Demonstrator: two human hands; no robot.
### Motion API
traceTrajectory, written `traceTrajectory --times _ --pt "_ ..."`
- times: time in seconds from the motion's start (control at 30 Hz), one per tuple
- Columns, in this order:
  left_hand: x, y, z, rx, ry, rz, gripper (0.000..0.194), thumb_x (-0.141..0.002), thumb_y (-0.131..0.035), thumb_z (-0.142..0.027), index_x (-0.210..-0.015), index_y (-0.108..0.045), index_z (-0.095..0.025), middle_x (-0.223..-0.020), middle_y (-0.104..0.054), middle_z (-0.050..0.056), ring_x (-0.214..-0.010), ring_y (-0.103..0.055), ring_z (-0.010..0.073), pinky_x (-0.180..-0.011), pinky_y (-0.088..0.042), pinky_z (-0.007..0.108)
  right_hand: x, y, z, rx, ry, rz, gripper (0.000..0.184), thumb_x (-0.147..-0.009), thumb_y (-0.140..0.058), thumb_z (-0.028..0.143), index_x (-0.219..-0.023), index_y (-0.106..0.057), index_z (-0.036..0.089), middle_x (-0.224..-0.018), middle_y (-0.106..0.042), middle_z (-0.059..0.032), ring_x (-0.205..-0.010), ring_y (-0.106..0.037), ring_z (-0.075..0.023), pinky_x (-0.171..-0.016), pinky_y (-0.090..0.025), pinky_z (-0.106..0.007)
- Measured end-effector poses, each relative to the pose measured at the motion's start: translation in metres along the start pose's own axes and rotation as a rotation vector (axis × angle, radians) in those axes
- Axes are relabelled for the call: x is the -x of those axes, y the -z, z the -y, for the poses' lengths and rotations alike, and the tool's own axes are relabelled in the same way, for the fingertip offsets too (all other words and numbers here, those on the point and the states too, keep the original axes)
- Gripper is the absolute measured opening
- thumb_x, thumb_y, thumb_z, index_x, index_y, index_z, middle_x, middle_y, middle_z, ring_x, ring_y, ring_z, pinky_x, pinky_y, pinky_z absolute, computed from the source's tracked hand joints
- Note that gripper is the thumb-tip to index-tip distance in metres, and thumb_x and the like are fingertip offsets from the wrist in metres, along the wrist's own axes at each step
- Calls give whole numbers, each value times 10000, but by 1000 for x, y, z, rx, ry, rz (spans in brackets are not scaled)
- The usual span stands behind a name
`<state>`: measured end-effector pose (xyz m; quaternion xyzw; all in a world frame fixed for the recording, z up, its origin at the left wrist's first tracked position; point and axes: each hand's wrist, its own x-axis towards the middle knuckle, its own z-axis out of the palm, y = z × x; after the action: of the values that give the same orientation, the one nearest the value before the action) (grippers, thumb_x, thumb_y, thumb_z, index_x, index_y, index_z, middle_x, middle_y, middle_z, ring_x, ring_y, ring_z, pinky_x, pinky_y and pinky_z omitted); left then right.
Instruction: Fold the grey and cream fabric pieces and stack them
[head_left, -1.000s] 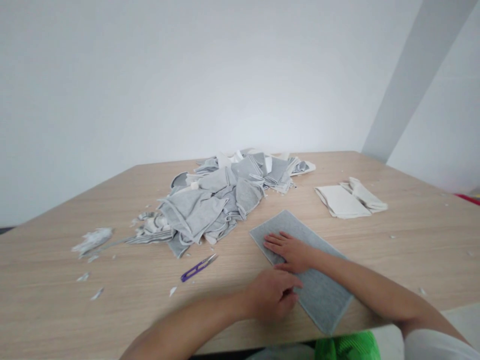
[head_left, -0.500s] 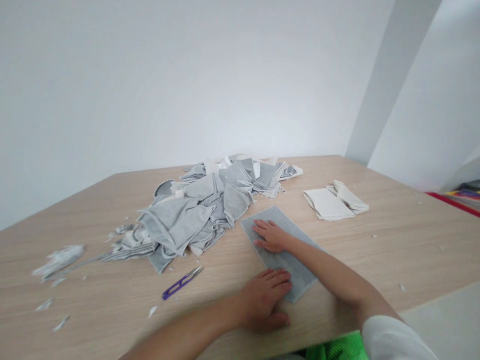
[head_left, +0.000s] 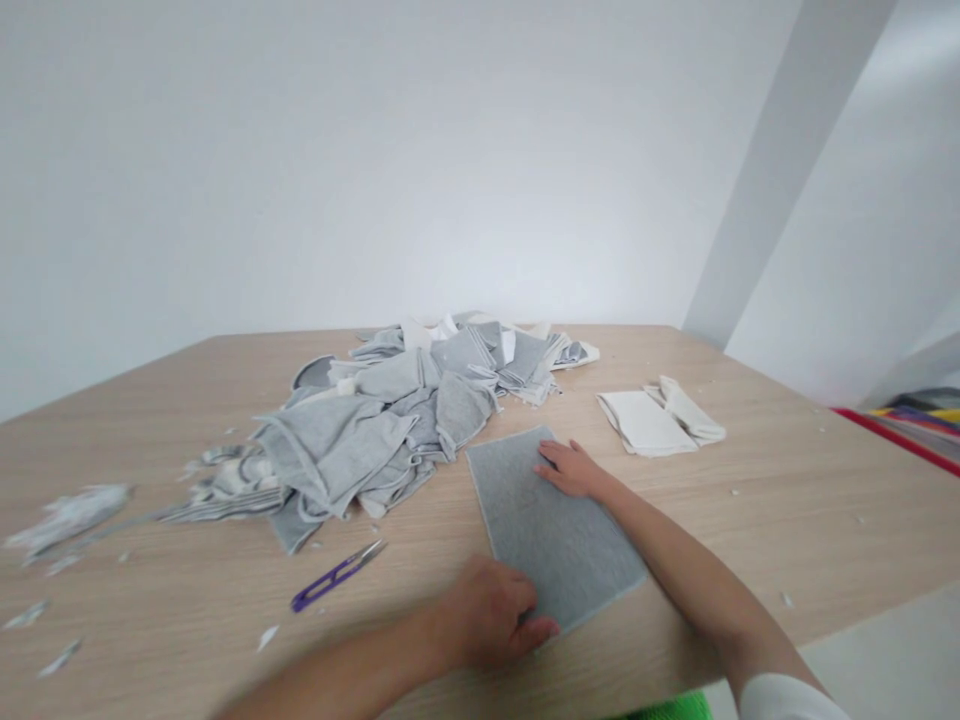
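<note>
A grey rectangular fabric piece (head_left: 570,540) with pale edges lies flat on the table in front of me. My right hand (head_left: 574,470) rests open near its far right edge, fingers stretched out over the fabric. At the near left corner my left hand (head_left: 491,610) has its fingers curled in on the fabric edge, the thumb along the near side; its fingertips are partly hidden. Purple-handled thread snips (head_left: 337,576) lie to the left of that hand, untouched.
A heap of grey, white and striped fabric pieces (head_left: 352,440) spreads behind and left. Folded cream fabric (head_left: 649,422) sits at the right. Loose white scraps (head_left: 67,518) lie on the left of the wooden table (head_left: 810,500). Green material (head_left: 675,708) shows below the near edge.
The grey fabric now shows wider and reaches farther left. My left hand has gone from lying flat to curled at the corner; my right hand has slid toward the right edge.
</note>
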<state>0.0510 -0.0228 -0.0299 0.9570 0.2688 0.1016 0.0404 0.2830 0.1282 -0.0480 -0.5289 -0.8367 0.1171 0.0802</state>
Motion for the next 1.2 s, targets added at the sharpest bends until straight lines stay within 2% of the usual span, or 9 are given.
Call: traceTrajectory --times 0.17,0.27,0.43,0.57,0.67,0.8,0.97,1.07,1.2 --pt "6 -3 0 -57 -3 -47 494 -873 -361 -539 -568 -553 -201 -525 -593 34 -485 -557 158 -452 -342 296 -4 -3 -5 13 2 -76 537 -913 -317 511 -1343 -435 212 -1426 -399 -100 -1319 -330 -228 -1070 -155 -492" --pt "9 -6 -2 -136 -40 -46 440 -864 -390 -518 -611 -558 -200 -565 -613 41 -496 -565 173 -462 -366 306 -4 -4 -9 16 -41 -175 450 -947 -274 433 -1277 -502 229 -1335 -514 -82 -1233 -442 -206 -1044 -227 -430" --pt "11 -5 5 -137 -90 -79 338 -908 -359 -435 -924 -590 -190 -663 -661 41 -590 -617 188 -529 -433 303 -4 -7 -14 14 -54 -203 383 -956 -270 336 -1160 -570 213 -1194 -613 -64 -1117 -526 -179 -986 -295 -331" --pt "9 -2 26 -21 44 -189 304 -946 -303 -309 -1123 -523 -196 -824 -692 47 -729 -648 178 -636 -479 302 -5 -11 -16 21 -33 -225 368 -947 -295 317 -1167 -560 189 -1203 -601 -80 -1127 -514 -181 -965 -314 -300" --pt "6 0 40 72 133 -248 321 -944 -314 -294 -1205 -479 -204 -1060 -663 67 -951 -628 177 -805 -490 322 -5 -12 -16 36 -16 -246 362 -938 -319 316 -1171 -561 183 -1198 -602 -90 -1119 -518 -188 -956 -327 -300" --pt "2 1 44 86 127 -168 416 -911 -400 -373 -1262 -469 -161 -1291 -539 109 -1260 -428 219 -1035 -357 372 -4 -12 -15 56 -2 -265 357 -930 -338 313 -1170 -566 179 -1179 -612 -94 -1104 -529 -191 -939 -345 -295" --pt "1 0 39 83 14 74 663 -831 -449 -592 -1362 -389 -200 -1440 -374 100 -1353 -278 254 -1103 -230 425 -2 -11 -13 66 -5 -265 357 -924 -355 319 -1166 -568 164 -1185 -606 -104 -1111 -526 -196 -931 -351 -287" --pt "-1 0 45 25 106 55 565 -882 -393 -532 -1345 -416 -209 -1436 -384 89 -1352 -281 249 -1101 -217 453 -1 -9 -11 76 -16 -260 357 -921 -360 319 -1162 -571 161 -1182 -607 -104 -1111 -526 -197 -929 -350 -285" --pt "-5 1 59 -42 138 -65 345 -931 -359 -283 -1212 -548 -218 -1303 -545 53 -1317 -348 188 -1129 -155 436 1 -6 -3 99 -37 -262 358 -912 -370 336 -1156 -575 172 -1168 -614 -100 -1097 -531 -201 -928 -348 -291"
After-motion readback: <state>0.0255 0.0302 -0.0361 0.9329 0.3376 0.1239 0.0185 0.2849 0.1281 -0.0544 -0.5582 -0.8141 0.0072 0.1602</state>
